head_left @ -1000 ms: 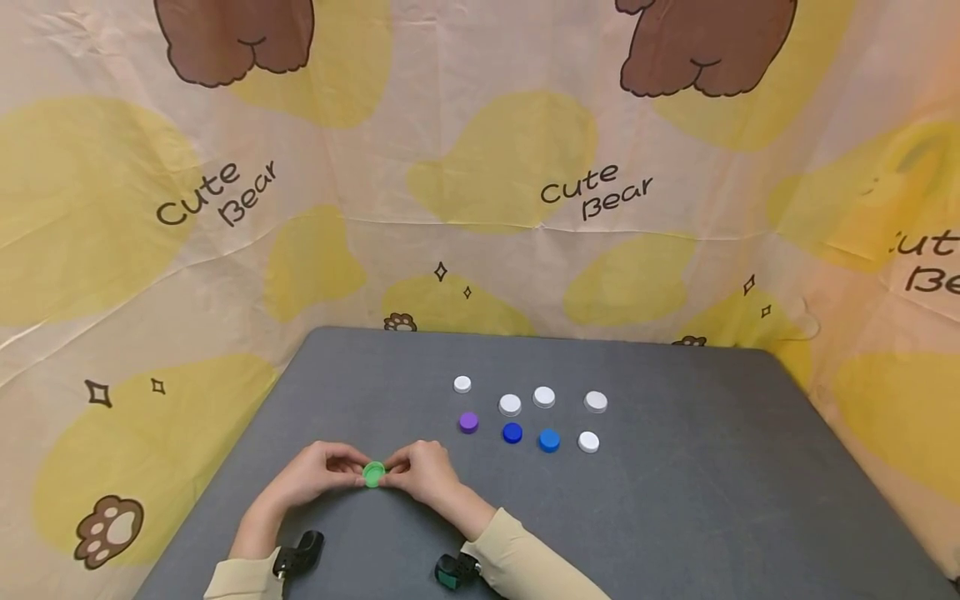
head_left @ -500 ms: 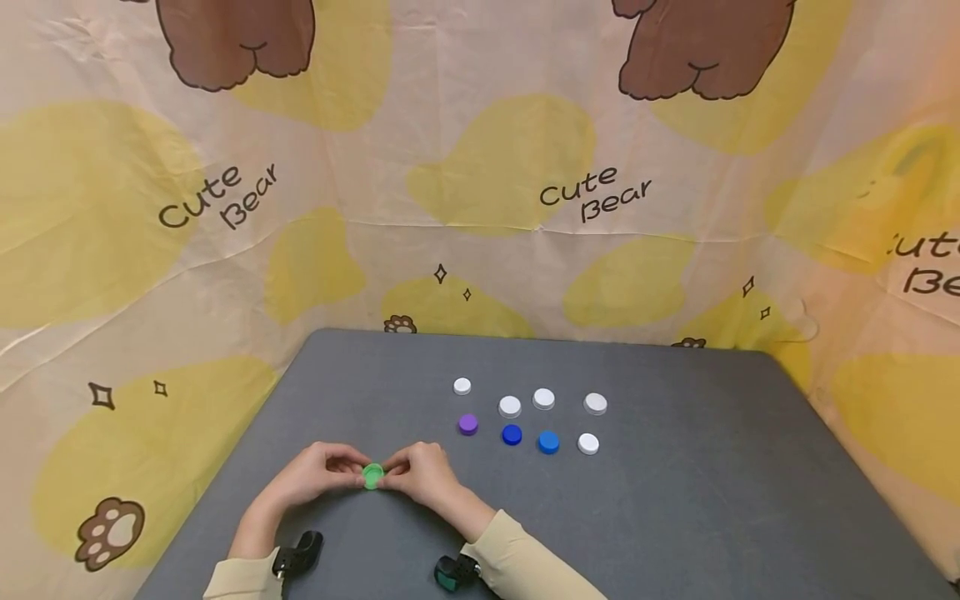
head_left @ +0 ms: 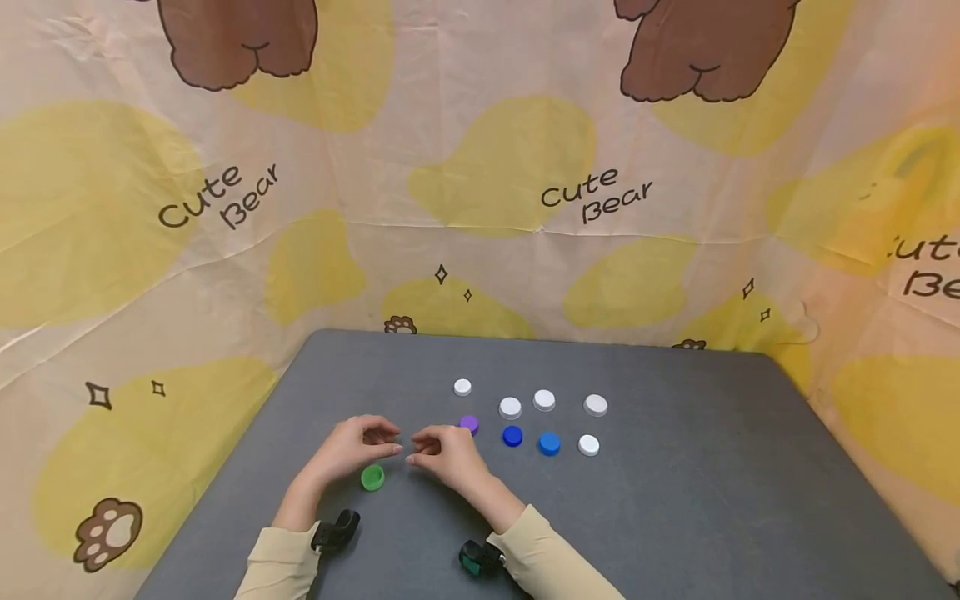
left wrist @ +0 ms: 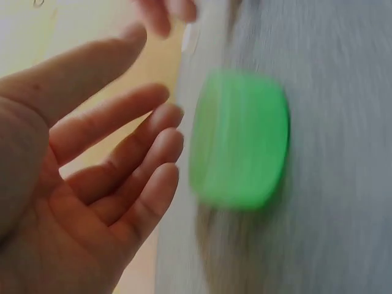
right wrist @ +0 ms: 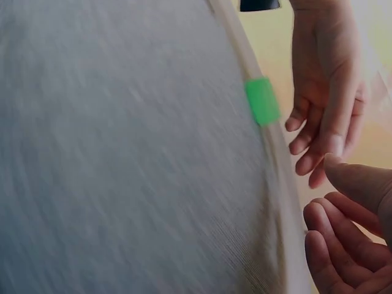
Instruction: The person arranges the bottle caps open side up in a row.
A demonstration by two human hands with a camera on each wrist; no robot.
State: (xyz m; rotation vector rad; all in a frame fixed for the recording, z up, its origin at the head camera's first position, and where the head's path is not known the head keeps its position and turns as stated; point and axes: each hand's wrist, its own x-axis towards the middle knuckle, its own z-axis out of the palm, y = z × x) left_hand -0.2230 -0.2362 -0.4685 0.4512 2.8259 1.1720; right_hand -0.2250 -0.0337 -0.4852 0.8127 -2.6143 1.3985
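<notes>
A green bottle cap [head_left: 372, 477] lies on the grey table with its hollow side facing up. Just beyond it, my left hand [head_left: 357, 446] hovers with fingers loosely bent and nothing in its grasp. In the left wrist view the same green cap [left wrist: 242, 141] is blurred and stands apart from the fingertips [left wrist: 164, 177]. My right hand [head_left: 454, 458] faces the left across a small gap, also holding nothing. Its fingers [right wrist: 324, 236] are softly curved in the right wrist view. A purple cap [head_left: 469, 424] shows partly behind the right hand.
Right of the hands sit a dark blue cap [head_left: 513, 436], a lighter blue cap [head_left: 550, 443] and a white cap [head_left: 588, 445]. Several more white caps, one of them a smaller white cap [head_left: 462, 387], form a row farther back. A printed cloth [head_left: 480, 167] hangs around the table.
Both hands have let go of the green cap, which they were pinching between them. They have moved forward and to the right, and the cap stays on the table.
</notes>
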